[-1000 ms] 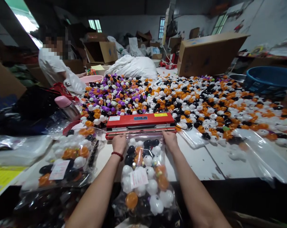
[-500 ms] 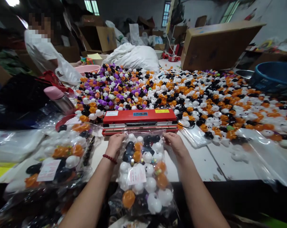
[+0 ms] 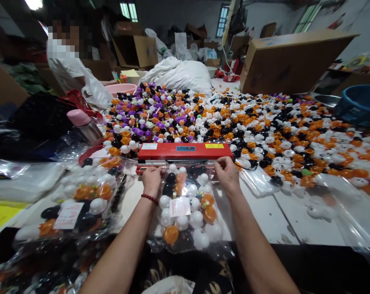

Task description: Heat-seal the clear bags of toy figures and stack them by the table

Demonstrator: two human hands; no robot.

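A clear plastic bag (image 3: 185,222) lies in front of me, filled with white, orange and black small toys and a paper label (image 3: 180,207). My left hand (image 3: 152,179) pinches its upper left corner, a dark red bead bracelet on the wrist. The upper right corner is gripped by my right hand (image 3: 227,173), thumb and fingers together. Between my hands, the bag's top edge reaches the front of a red impulse sealer (image 3: 185,152). Whether the film lies inside the sealer's jaw is hard to tell.
Another filled bag (image 3: 90,200) lies at left. Loose toys (image 3: 264,134) are heaped behind the sealer. Empty plastic bags (image 3: 258,182) sit at right. A pink-capped flask (image 3: 83,124), a cardboard box (image 3: 292,61) and a blue tub (image 3: 361,105) stand around. A person (image 3: 71,73) is at far left.
Both hands have moved forward with the bag, bringing its top edge up to the sealer. The right hand has come up near the sealer's right end. The view has shifted slightly.
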